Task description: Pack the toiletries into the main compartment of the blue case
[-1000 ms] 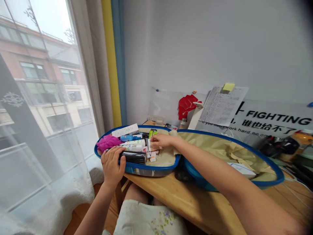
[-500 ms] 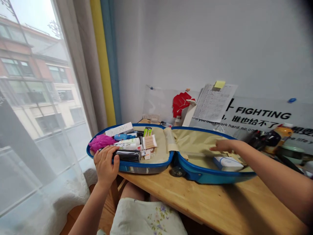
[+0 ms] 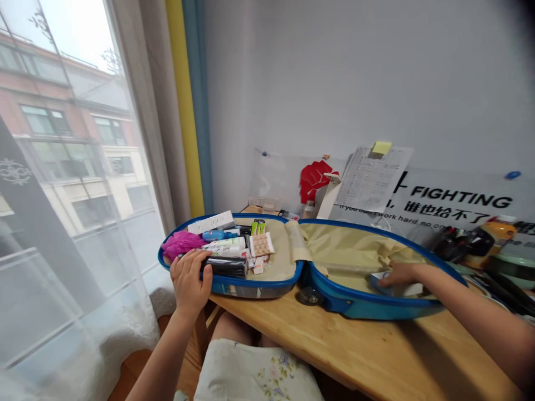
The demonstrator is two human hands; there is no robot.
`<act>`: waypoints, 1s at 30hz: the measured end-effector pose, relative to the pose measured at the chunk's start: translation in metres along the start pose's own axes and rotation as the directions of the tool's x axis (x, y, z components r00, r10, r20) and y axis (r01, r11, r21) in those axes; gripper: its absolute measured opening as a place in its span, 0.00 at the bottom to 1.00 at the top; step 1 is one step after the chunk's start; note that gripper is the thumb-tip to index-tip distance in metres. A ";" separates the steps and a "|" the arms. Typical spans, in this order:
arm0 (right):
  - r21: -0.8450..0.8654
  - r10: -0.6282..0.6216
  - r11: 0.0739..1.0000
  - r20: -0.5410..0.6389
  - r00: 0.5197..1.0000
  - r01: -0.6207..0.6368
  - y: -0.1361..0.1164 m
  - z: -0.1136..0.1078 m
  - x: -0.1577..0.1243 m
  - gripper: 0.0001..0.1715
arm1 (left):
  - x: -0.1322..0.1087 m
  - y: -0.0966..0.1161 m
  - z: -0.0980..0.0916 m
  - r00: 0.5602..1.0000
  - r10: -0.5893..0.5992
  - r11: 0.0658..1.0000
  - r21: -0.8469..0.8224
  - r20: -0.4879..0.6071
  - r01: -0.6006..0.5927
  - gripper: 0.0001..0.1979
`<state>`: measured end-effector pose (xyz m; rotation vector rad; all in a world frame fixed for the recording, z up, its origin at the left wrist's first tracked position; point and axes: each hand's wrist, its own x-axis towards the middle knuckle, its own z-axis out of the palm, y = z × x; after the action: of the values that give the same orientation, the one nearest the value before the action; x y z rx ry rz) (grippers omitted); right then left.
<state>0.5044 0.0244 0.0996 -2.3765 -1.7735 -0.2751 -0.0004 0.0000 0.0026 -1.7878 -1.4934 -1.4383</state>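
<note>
A blue suitcase (image 3: 267,285) lies wide open on a wooden desk (image 3: 355,351), its two halves lined in beige. My left hand (image 3: 190,281) grips the near rim of the left half, fingers curled over the edge beside a black tube (image 3: 228,266). That half holds a pink bath sponge (image 3: 181,243), white tubes, a white box (image 3: 211,221) and a pack of cotton swabs (image 3: 261,244). My right hand (image 3: 399,274) is down inside the right half, fingers closed on a white and blue box (image 3: 407,288) lying there.
A sheer curtain and window fill the left. Against the wall stand a red hand-shaped object (image 3: 315,179), a paper sheet with a yellow note (image 3: 371,175) and a banner reading FIGHTING (image 3: 460,200). Bottles and dark clutter (image 3: 480,245) crowd the desk's right end.
My right hand left the cotton swabs in the left half, crossed to the right half and came down on the white and blue box. My left hand stayed on the rim.
</note>
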 end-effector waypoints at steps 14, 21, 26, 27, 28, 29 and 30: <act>0.032 -0.756 0.653 0.081 0.650 0.756 -0.222 -0.064 0.009 0.48 | -0.002 -0.002 0.001 1.000 0.010 1.000 0.016 0.006 -0.011 0.16; 0.038 -0.843 0.530 0.123 0.523 0.847 -0.290 -0.023 0.012 0.44 | -0.002 0.000 0.000 1.000 -0.011 1.000 0.001 0.018 0.011 0.15; 0.061 -0.845 0.520 0.179 0.504 0.852 -0.293 -0.014 0.019 0.45 | -0.002 0.001 0.000 0.999 -0.030 0.999 -0.012 0.034 0.030 0.15; 0.070 -0.845 0.520 0.190 0.500 0.852 -0.293 -0.014 0.020 0.45 | -0.001 0.001 0.000 0.999 -0.030 0.999 -0.011 0.036 0.030 0.15; 0.080 -0.845 0.519 0.199 0.496 0.851 -0.293 -0.013 0.020 0.45 | -0.001 0.001 0.000 0.999 -0.029 1.000 -0.009 0.036 0.029 0.15; 0.091 -0.845 0.518 0.207 0.493 0.850 -0.293 -0.012 0.020 0.45 | -0.001 0.001 0.000 0.999 -0.024 1.000 -0.008 0.036 0.025 0.15; 0.102 -0.845 0.519 0.213 0.491 0.849 -0.293 -0.012 0.019 0.45 | -0.001 0.000 0.000 0.999 -0.019 1.000 -0.005 0.034 0.019 0.15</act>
<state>0.2283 0.1222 0.1216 -1.3228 -2.9617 -0.0980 0.0001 -0.0004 0.0020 -1.8149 -1.5288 -1.4290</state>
